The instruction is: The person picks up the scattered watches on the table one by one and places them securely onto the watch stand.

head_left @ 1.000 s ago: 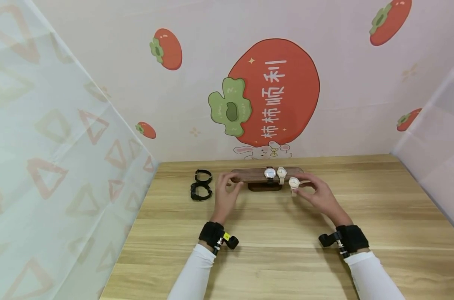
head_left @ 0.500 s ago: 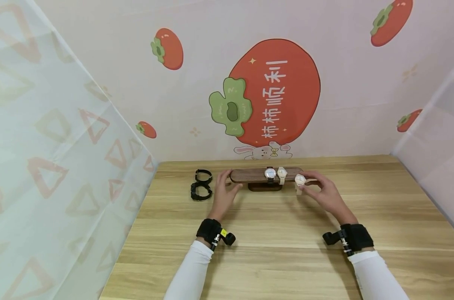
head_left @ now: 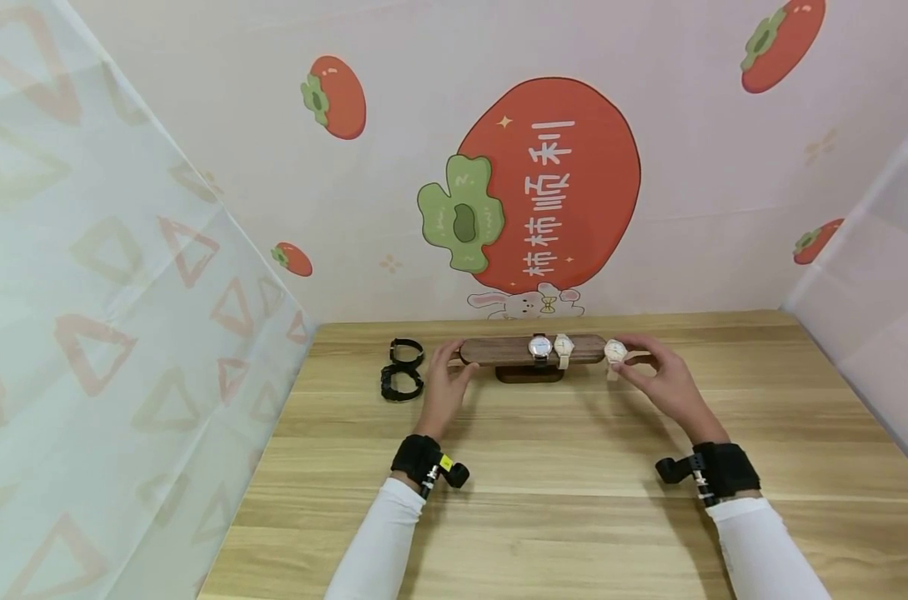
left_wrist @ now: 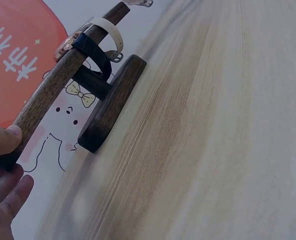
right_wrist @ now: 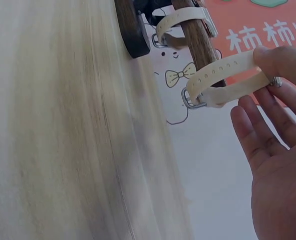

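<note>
A dark wooden watch stand (head_left: 499,352) is at the back of the table, its long bar raised on a base. My left hand (head_left: 442,396) grips the bar's left end, thumb above and fingers below in the left wrist view. With thumb and fingers, my right hand (head_left: 671,385) pinches a cream-strapped watch (head_left: 614,352) at the bar's right end. In the right wrist view its buckled strap (right_wrist: 222,71) forms a loop overlapping the bar's tip. A dark-strapped watch (head_left: 539,347) and another cream-strapped watch (head_left: 564,345) sit side by side on the bar.
Two black watches with looped straps lie left of the stand, the nearer one (head_left: 387,383) close to my left hand. Behind the wooden table (head_left: 544,517) rises a wall (head_left: 694,275) printed with persimmons; a side wall (head_left: 123,400) stands at the left.
My right hand has moved the cream-strapped watch right and slightly back, from in front of the bar to its right end. My left hand keeps its place at the left end.
</note>
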The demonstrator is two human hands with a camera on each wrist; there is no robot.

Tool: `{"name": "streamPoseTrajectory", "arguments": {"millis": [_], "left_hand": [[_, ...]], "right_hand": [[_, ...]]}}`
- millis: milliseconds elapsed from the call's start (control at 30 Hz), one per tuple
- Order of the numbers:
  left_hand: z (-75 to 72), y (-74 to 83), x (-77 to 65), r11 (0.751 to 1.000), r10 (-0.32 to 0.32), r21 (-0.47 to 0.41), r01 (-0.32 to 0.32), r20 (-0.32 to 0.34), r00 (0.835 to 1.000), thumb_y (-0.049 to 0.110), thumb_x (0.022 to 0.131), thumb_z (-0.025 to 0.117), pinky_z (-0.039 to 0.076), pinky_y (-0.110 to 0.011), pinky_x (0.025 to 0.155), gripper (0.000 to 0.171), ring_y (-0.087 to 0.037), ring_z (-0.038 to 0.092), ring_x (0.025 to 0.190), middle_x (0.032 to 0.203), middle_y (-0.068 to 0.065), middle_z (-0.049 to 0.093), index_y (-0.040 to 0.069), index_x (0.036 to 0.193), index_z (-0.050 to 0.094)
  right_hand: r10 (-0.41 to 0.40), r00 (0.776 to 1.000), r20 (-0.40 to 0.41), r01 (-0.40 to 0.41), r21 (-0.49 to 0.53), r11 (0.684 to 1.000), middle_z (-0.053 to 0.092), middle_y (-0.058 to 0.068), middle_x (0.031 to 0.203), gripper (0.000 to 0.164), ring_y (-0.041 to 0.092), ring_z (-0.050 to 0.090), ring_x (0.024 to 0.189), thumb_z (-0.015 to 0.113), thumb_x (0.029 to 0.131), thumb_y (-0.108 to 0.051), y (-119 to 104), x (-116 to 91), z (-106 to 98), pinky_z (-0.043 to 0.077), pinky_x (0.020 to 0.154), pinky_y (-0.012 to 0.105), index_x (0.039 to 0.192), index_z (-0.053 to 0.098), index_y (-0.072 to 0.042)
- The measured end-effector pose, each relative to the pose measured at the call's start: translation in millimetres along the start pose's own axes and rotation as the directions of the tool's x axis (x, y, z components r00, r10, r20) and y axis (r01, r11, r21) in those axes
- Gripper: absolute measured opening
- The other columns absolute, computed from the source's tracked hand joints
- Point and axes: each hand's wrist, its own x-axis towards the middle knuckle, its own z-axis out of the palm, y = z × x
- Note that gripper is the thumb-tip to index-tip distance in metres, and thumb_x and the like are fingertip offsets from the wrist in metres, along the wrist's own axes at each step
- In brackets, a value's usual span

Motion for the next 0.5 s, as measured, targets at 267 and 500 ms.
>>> {"name": "streamPoseTrajectory", "arguments": {"millis": [267,500], "left_hand": [[-0.4,0.0,-0.2,1.0,-0.01,-0.005,0.01,0.004,1.0,0.018,0.104,0.071,0.057,-0.05,0.109,0.055,-0.038,0.059,0.132,0.152,-0.017,0.05,0.01,0.155,0.053],[0.0,-1.4,-0.3,1.0,-0.002,-0.015,0.002,0.007,1.0,0.017,0.104,0.072,0.057,-0.05,0.109,0.055,-0.039,0.059,0.131,0.152,-0.017,0.05,0.01,0.155,0.053]], "right_hand": [[0.016,1.0,-0.017,-0.016,-0.005,1.0,0.063,0.017,0.14,0.047,-0.014,0.053,0.114,0.076,0.1,-0.009,5.1,5.4,-0.1,0.051,0.102,0.013,0.145,0.062,-0.003],[0.054,0.998,-0.008,-0.054,0.004,0.999,0.062,0.017,0.143,0.048,-0.015,0.052,0.116,0.076,0.101,-0.012,8.1,8.6,1.0,0.051,0.106,0.015,0.146,0.061,-0.004]]}}
